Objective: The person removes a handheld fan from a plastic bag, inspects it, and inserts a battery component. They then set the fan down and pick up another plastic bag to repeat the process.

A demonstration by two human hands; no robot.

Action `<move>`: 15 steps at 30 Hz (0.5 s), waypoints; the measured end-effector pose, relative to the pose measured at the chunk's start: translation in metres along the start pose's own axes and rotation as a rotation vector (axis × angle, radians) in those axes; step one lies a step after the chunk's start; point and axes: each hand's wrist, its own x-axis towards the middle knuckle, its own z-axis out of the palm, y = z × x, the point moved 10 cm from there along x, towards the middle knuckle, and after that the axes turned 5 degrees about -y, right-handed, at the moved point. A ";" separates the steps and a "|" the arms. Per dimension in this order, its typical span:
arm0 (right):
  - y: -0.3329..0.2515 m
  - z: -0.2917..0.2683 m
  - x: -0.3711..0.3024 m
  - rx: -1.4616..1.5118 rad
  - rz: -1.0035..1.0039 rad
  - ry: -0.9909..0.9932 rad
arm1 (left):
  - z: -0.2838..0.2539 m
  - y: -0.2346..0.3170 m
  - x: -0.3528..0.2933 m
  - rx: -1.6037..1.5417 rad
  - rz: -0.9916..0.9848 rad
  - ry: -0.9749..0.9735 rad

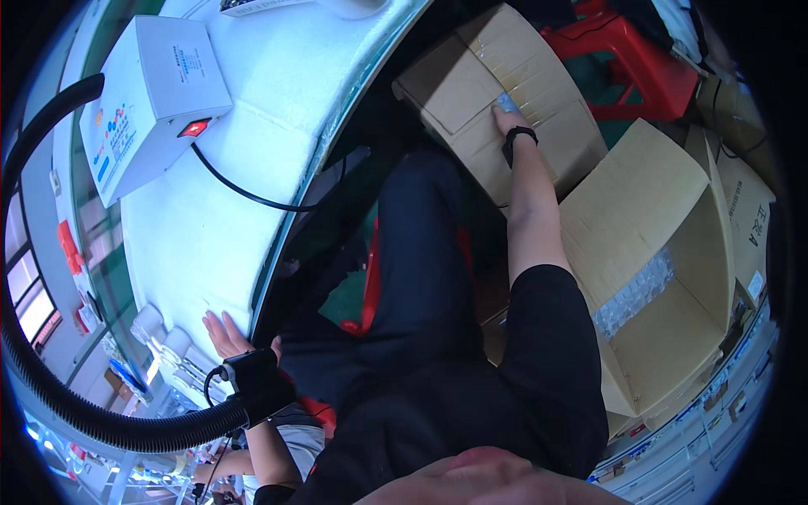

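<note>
My right hand (508, 119), with a black band at the wrist, reaches to the top of a closed brown cardboard box (454, 80). Its fingers close on a small bluish, see-through plastic piece (506, 102) by the taped seam; what the piece belongs to is hard to make out. My left hand (225, 334) rests on the edge of the white-covered table (202, 252), fingers spread and nothing in them. A black device is strapped at that wrist. Beside the closed box stands an open carton (644, 210) with bubble wrap (635, 295) inside.
A white box-shaped device (156, 105) with a red switch and black cable stands on the table. A black corrugated hose (50, 387) curves along the left. A red plastic stool (644, 80) is behind the cartons. Another person's grey clothing (301, 446) shows at lower left.
</note>
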 end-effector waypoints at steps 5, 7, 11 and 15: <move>-0.002 0.011 0.004 0.008 -0.129 0.032 | 0.001 -0.002 -0.002 -0.051 0.061 0.063; -0.020 0.010 -0.021 -0.090 -0.124 0.075 | 0.021 -0.032 -0.009 -0.008 0.061 0.091; -0.052 -0.006 -0.034 -0.451 -0.373 0.075 | 0.042 -0.036 -0.001 0.040 0.168 0.128; -0.159 -0.071 -0.215 -0.073 -0.768 0.157 | 0.033 -0.030 -0.017 0.072 0.205 0.173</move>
